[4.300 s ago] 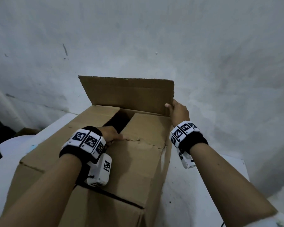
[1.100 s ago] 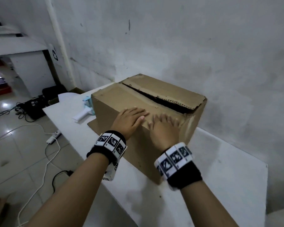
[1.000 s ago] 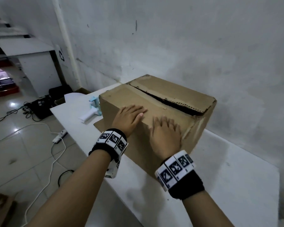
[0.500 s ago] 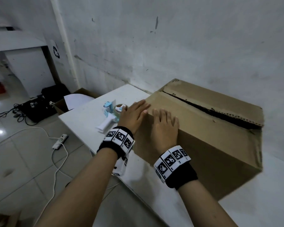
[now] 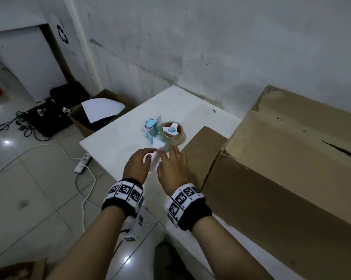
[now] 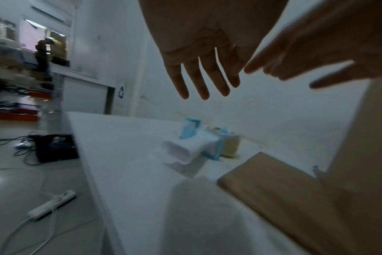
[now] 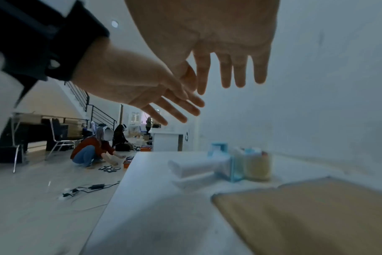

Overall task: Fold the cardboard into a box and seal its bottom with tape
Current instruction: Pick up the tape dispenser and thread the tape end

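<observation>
Both hands have left the box and now hover over the tape dispenser.
Left hand [image 5: 137,165] and right hand [image 5: 173,167] are spread, holding nothing; tape dispenser [image 5: 162,136] lies near the surface's [image 5: 118,138] left edge, box [image 5: 287,178] to its right.
</observation>
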A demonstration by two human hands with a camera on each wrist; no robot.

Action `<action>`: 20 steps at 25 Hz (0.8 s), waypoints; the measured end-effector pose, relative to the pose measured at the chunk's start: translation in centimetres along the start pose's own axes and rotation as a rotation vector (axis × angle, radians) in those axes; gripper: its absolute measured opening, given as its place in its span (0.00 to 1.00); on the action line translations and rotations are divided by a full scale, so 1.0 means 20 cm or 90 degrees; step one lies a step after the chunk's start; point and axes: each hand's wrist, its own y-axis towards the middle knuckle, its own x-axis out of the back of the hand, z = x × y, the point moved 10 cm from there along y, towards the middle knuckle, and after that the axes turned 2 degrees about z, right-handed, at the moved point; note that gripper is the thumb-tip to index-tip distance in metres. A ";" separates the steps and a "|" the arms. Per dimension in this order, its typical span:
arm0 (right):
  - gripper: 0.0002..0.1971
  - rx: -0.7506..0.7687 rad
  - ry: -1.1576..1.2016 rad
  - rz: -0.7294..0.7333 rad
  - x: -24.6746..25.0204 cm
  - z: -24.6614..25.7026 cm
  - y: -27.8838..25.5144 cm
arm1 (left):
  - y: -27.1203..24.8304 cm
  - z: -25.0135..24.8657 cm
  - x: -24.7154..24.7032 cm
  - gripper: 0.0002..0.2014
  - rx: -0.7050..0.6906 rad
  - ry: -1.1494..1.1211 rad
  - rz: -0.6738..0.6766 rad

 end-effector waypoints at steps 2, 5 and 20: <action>0.24 -0.091 0.055 0.081 -0.18 -0.11 0.13 | 0.11 0.22 0.01 0.16 0.068 0.053 0.027; 0.26 -0.159 0.128 0.171 -0.40 -0.17 0.31 | 0.27 0.51 0.02 0.16 0.156 0.130 0.089; 0.30 -0.660 0.493 -0.045 -0.58 -0.38 0.53 | 0.34 0.96 -0.17 0.36 0.244 0.374 0.345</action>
